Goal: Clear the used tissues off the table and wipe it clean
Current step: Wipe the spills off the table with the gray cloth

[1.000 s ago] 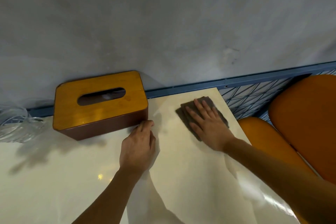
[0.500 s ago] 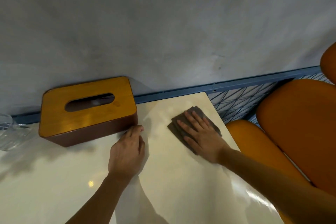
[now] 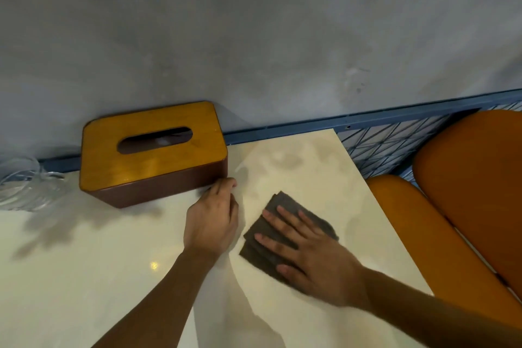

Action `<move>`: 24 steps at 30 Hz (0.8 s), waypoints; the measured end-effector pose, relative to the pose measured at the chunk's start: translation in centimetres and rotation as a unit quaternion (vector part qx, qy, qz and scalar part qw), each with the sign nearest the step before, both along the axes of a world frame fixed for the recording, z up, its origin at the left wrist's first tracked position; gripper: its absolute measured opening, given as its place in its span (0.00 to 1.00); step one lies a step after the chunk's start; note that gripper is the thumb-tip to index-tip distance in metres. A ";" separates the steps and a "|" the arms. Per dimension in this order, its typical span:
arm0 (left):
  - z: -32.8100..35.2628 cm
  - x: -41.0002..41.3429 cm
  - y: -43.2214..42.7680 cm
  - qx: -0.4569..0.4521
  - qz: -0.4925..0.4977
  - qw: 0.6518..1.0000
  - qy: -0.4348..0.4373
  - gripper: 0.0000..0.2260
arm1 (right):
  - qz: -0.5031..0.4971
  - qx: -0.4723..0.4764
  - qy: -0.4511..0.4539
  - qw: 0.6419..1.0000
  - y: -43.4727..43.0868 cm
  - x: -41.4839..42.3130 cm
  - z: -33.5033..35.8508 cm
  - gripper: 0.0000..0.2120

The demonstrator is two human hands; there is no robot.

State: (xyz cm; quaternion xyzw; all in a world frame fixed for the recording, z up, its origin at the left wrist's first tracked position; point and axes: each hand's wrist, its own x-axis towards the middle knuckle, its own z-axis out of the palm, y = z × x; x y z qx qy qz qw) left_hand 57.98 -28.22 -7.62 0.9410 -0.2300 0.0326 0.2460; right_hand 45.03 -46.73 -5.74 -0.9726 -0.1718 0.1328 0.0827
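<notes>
Two hands on glossy cream counter (image 3: 310, 178), right hand (image 3: 313, 260) flat on folded dark grey cloth (image 3: 255, 256) near right edge, left hand (image 3: 211, 223) loosely bent, fingertips touching near-right corner of wood-lidded brown tissue box (image 3: 152, 155)

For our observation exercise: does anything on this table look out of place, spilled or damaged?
Nothing spilled or broken. Only dull greyish patches mark the glossy table beyond the cloth, near its far right corner: smears or reflections, I cannot tell.
</notes>
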 end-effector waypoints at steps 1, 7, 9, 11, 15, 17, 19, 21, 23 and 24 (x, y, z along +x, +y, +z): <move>0.0 0.0 -0.1 -0.006 -0.001 1.000 -0.003 0.14 | -0.005 -0.013 -0.007 1.000 -2.1 0.4 -0.1 0.25; -0.6 -0.4 0.3 -0.021 0.004 1.000 -0.019 0.14 | -0.292 -0.050 -0.044 0.954 -7.0 5.9 -2.4 0.29; -0.6 -0.2 0.3 -0.020 0.006 1.000 -0.018 0.15 | -0.313 -0.038 -0.049 0.948 -4.0 6.7 -2.4 0.28; -0.6 -0.3 0.4 -0.024 0.001 1.000 0.001 0.14 | -0.273 -0.018 -0.052 0.960 0.1 5.5 -2.2 0.27; -0.1 -0.4 0.9 -0.058 0.025 0.996 0.064 0.13 | -0.123 -0.013 -0.044 0.991 4.2 0.3 -1.9 0.26; 0.6 -1.0 0.9 -0.092 0.017 0.990 0.102 0.11 | -0.091 -0.012 -0.027 0.995 1.8 -2.0 -1.3 0.26; 1.3 -2.6 1.3 -0.135 0.008 0.979 0.153 0.10 | -0.103 -0.017 -0.009 0.995 -1.3 -4.1 -1.1 0.26; 2.1 -5.2 2.0 -0.144 -0.009 0.975 0.170 0.09 | -0.168 -0.023 0.006 0.986 -3.7 -6.1 -0.8 0.26; 2.7 -8.2 2.7 -0.146 -0.013 0.969 0.196 0.09 | -0.232 -0.033 0.033 0.972 -4.2 -7.8 -0.8 0.27; 3.0 -9.7 3.1 -0.163 -0.008 0.962 0.219 0.11 | -0.256 -0.037 0.046 0.965 -3.6 -8.3 -0.8 0.28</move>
